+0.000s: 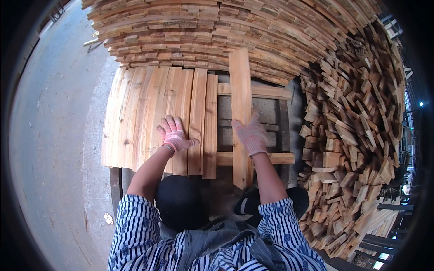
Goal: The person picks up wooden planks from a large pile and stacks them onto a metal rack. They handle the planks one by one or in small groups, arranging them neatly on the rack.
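Observation:
My left hand [174, 134], in a pinkish work glove, lies with fingers spread on a row of planed wooden boards [135, 113] laid side by side. My right hand [253, 134], gloved the same way and slightly blurred, grips a single wooden plank [240, 86] around its right edge, with the thumb over its face. That plank points away from me, tilted a little, apart from the row. Beneath it are the wooden crossbars [275, 92] of a dark support frame [284, 117]. Nearest the gap, the last narrow board [210, 122] of the row sits slightly askew.
Beyond the row rises a high stack of layered boards [199, 31]. To the right, a large loose heap of short wood pieces [348, 135] stands close to the frame. Grey concrete floor [58, 135] stretches along the left. My knees [178, 201] are near the frame's front.

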A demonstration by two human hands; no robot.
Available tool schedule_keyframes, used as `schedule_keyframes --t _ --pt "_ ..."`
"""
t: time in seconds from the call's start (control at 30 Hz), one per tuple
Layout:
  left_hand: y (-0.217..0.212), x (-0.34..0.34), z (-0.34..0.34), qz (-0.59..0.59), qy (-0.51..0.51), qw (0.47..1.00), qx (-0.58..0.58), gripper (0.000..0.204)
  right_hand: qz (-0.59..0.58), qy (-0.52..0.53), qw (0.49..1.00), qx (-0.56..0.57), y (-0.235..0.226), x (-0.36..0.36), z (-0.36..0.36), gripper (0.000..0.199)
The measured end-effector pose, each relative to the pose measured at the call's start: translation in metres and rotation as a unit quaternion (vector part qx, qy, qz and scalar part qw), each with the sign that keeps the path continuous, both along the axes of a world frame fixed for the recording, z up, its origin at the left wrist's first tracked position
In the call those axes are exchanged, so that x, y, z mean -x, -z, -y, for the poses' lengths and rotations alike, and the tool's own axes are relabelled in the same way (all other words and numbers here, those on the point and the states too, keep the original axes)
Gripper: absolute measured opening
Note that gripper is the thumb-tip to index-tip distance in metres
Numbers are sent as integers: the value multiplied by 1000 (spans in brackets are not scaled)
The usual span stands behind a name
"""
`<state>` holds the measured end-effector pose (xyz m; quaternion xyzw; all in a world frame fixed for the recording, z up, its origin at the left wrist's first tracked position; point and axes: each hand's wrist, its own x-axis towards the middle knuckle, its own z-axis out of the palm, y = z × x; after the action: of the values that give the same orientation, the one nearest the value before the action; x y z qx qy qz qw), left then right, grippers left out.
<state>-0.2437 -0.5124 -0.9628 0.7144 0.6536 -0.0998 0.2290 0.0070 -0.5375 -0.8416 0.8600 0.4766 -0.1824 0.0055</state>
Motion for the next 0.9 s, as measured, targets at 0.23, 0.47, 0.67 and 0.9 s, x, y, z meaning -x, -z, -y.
schedule_keyframes --t 0.23,0.47,0.67,0.9 --pt "-8 -11 -10 -14 -2 999 40 137 -33 43 995 -84 138 -18 -16 92" --pt "-3 1 -9 -8 13 999 46 129 -578 70 793 -180 125 -27 -26 73" --pt "-13 -13 -20 -9 25 997 66 123 -570 87 795 -190 211 27 -43 94" --pt "11 -1 -14 -28 6 999 32 109 -121 -123 984 -43 116 88 -37 108"
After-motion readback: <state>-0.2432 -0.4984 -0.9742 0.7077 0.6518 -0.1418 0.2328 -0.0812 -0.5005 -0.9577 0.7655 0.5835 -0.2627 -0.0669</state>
